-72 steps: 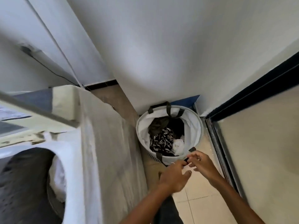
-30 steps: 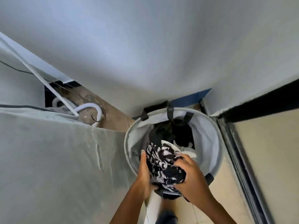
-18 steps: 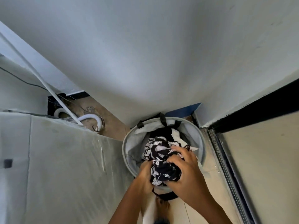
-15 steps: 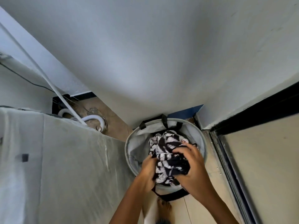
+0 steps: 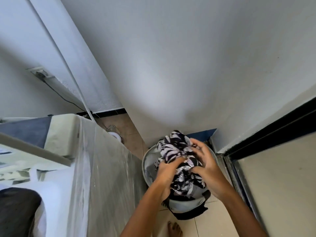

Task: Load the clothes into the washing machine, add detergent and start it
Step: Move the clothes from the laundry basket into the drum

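Clothes (image 5: 177, 156), a crumpled black-and-white patterned bundle, sit in the lower middle of the frame, gathered between both hands just above the laundry basket (image 5: 147, 161). The left hand (image 5: 166, 171) has its fingers dug into the near side of the bundle and curled round the fabric; the right hand (image 5: 206, 165) wraps the right side, fingers bent over the top of the cloth. The bundle hides whatever else is in the basket, so I cannot tell whether more garments lie beneath it. The basket stands on the tiled floor (image 5: 220, 223) against the white wall, its dark strap hanging at the near rim, with a bare foot (image 5: 174, 229) just below it. Left of the basket is the washing machine (image 5: 102, 168), its side wrapped in a clear cover; the dark drum opening (image 5: 17, 211) shows at the lower left corner. By my reading, loading is under way: this bundle is not yet in the drum, and detergent and starting remain.
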